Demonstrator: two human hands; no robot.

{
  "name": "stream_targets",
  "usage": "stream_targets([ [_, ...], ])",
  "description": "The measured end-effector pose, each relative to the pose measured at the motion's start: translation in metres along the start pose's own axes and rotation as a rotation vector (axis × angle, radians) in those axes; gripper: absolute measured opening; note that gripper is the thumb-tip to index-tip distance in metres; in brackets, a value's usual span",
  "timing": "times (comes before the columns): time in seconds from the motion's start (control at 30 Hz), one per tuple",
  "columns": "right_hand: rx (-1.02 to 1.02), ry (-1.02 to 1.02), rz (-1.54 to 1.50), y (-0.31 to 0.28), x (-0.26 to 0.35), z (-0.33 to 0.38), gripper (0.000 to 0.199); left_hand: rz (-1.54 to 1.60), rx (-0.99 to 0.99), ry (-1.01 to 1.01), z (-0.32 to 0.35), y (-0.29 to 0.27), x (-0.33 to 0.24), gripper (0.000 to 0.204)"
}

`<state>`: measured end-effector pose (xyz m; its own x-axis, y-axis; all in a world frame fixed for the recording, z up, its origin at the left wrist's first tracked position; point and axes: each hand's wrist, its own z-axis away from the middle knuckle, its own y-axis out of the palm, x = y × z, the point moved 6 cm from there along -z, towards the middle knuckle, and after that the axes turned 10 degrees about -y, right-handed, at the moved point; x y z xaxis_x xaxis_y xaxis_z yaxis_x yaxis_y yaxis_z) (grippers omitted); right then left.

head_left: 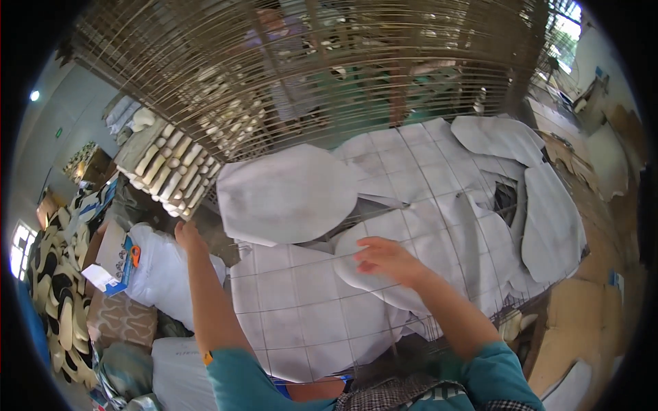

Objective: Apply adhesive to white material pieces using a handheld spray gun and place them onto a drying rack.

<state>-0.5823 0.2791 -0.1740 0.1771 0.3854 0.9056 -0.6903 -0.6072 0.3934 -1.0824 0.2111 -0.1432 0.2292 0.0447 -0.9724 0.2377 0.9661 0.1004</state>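
A wire grid rack point(434, 179) lies in front of me, with several white flat sheet pieces beneath its wires. On top of the wires rests a rounded white piece point(288, 195) at the far left. Two more white pieces point(554, 222) lie over the right end. My right hand point(389, 262) hovers above the middle of the rack, its fingers apart and nothing in them. To the left of the rack, just outside the rounded piece's edge, my left hand point(190, 237) is raised and holds nothing visible; its fingers are partly foreshortened.
More wire racks point(329, 61) tilt up behind, and a person point(281, 61) shows through them. Stacked pale foam-like pieces point(171, 168) stand at the far left. A white sack point(161, 267), an open box point(110, 257) and orange-handled scissors point(136, 256) are at the left. Cardboard point(576, 329) lies right.
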Motion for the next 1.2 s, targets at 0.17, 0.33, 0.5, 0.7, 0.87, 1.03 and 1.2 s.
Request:
stream_targets([
  [0.17, -0.462, -0.367, 0.140, -0.113, 0.061, 0.172, 0.029, 0.051, 0.391, 0.090, 0.086, 0.088, 0.052, 0.039],
  [0.33, -1.245, -0.302, 0.546, -0.254, -0.008, 0.454, 0.032, -0.104, 0.842, 0.082, 0.301, 0.196, 0.048, 0.035],
  [0.5, -1.784, 0.357, 1.222, -0.273, -0.130, 0.723, 0.032, -0.186, 1.341, -0.038, 0.569, 0.234, 0.133, 0.032],
  [0.7, -2.005, 0.725, 1.230, -0.252, -0.194, 0.855, 0.024, -0.593, 1.770, -0.543, 0.859, 0.153, 0.308, 0.024],
  [0.87, -2.029, 0.523, 1.187, -0.262, -0.220, 0.897, 0.012, -0.920, 2.037, -0.689, 0.997, 0.053, 0.393, 0.021],
  [1.03, -1.990, 0.195, 0.851, -0.268, -0.178, 0.859, 0.011, -1.064, 2.225, -0.723, 1.061, -0.032, 0.406, 0.034],
  [1.2, -1.777, -0.113, 0.669, -0.272, -0.142, 0.818, 0.013, -0.954, 1.977, -0.672, 1.059, -0.042, 0.421, 0.042],
])
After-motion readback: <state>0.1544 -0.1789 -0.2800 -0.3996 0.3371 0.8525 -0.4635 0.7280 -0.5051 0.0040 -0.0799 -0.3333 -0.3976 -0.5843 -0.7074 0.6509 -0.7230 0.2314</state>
